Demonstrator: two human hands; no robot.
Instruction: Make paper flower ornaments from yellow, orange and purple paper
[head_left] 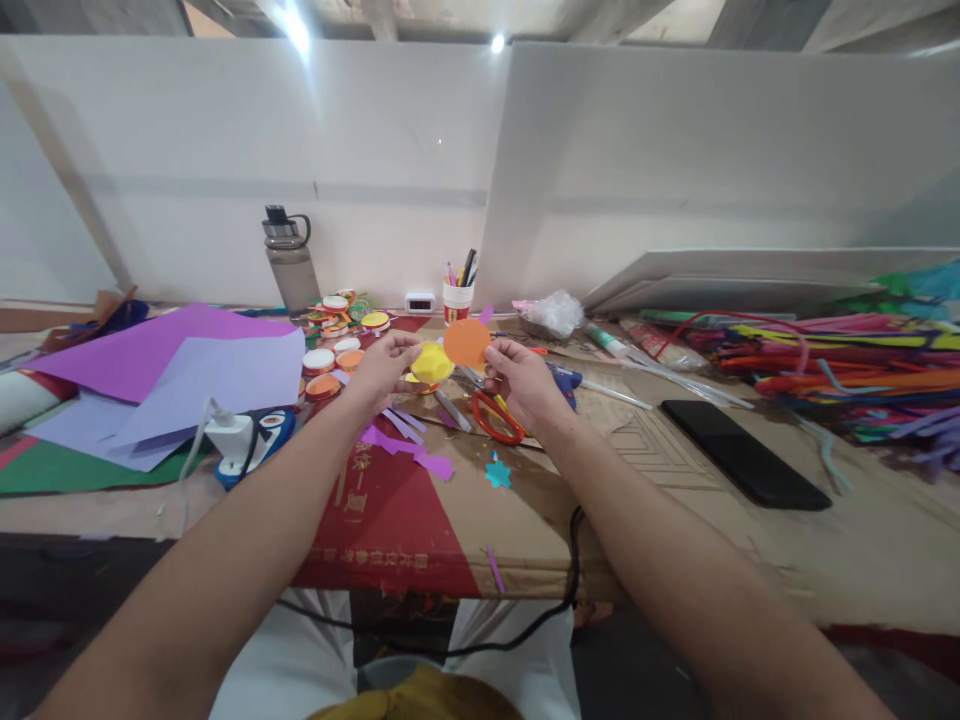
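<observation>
My left hand [388,369] pinches a yellow paper disc [433,364] by its left edge. Close beside it, my right hand [523,379] grips an orange paper circle [466,343] at its lower right edge. Both pieces are held up over the table, the orange one slightly higher; I cannot tell whether they touch. Below the right hand lie scissors with red handles [498,418], their blades partly hidden. A teal paper flower [497,471] and purple paper scraps [405,452] lie on the cardboard nearer to me.
Purple paper sheets [217,375], a power strip [256,440] and a water bottle [292,265] stand or lie at left. Small round drum-like pieces [322,386] sit beyond my left wrist. A pen cup [458,300] stands behind. At right are a phone [742,453] and colourful pipe cleaners [825,365].
</observation>
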